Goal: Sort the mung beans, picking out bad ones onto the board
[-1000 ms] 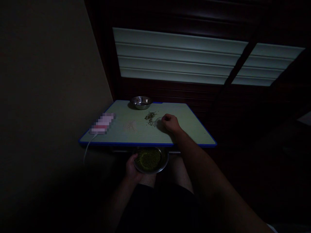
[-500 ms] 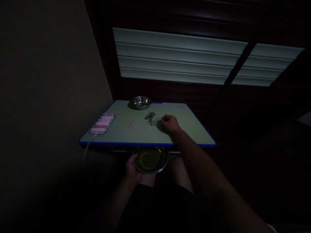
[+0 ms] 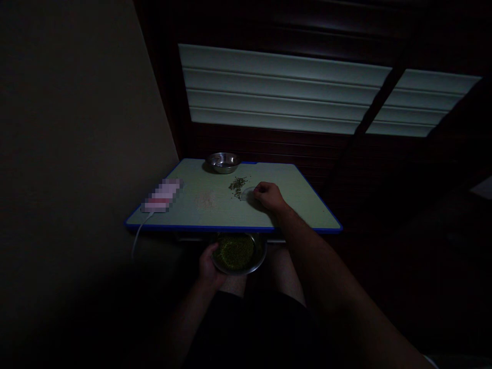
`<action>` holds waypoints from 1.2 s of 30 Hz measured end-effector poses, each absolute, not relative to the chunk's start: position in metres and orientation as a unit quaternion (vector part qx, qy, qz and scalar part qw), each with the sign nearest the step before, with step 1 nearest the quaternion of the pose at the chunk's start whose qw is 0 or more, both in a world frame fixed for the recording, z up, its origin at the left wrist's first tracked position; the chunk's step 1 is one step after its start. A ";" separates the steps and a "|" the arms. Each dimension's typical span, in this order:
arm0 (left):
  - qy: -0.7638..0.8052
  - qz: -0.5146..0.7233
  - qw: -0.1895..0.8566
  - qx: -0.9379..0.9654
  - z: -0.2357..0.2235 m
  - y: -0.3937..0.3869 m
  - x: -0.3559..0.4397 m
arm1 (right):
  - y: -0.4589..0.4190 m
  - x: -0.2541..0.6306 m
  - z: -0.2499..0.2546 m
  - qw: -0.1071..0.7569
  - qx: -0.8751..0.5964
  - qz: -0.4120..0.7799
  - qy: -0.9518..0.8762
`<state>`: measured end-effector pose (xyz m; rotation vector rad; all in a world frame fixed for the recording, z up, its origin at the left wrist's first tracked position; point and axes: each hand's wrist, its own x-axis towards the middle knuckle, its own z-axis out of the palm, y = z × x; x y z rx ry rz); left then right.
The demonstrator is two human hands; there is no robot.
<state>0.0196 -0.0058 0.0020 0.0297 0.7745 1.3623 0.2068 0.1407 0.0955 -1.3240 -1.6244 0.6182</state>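
Note:
Below the table's near edge, my left hand (image 3: 210, 266) grips the left rim of a metal bowl (image 3: 258, 266). Many small green beans (image 3: 235, 252), which look like mung beans, lie in that bowl. Over the tabletop my right hand (image 3: 269, 196) is closed on a thin, clear, sheet-like piece (image 3: 248, 193), its exact kind too dim to make out. Just left of that piece, a small scatter of dark beans (image 3: 237, 186) lies on the table. A pale, faint patch of fine bits (image 3: 206, 200) shows farther left.
The light green table (image 3: 184, 219) has a blue edge. A second metal bowl (image 3: 223, 163) stands at its back left. On the left lies a blurred-out pinkish device (image 3: 162, 196) with a white cable (image 3: 137, 237) hanging down. A wall and dark slatted panels border the table.
The clear piece in my right hand has shifted or tilted slightly and shows more plainly beside the scattered beans. My left hand and the bowl stay in place.

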 end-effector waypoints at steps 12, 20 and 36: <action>0.366 0.612 0.701 0.009 0.010 -0.008 0.022 | 0.139 0.207 0.098 0.451 -0.534 0.275 -0.661; 0.357 0.614 0.704 0.008 0.005 -0.006 0.021 | 0.143 0.208 0.094 0.442 -0.553 0.212 -0.674; 0.364 0.618 0.697 0.013 0.004 -0.006 0.021 | 0.145 0.208 0.091 0.464 -0.511 0.233 -0.685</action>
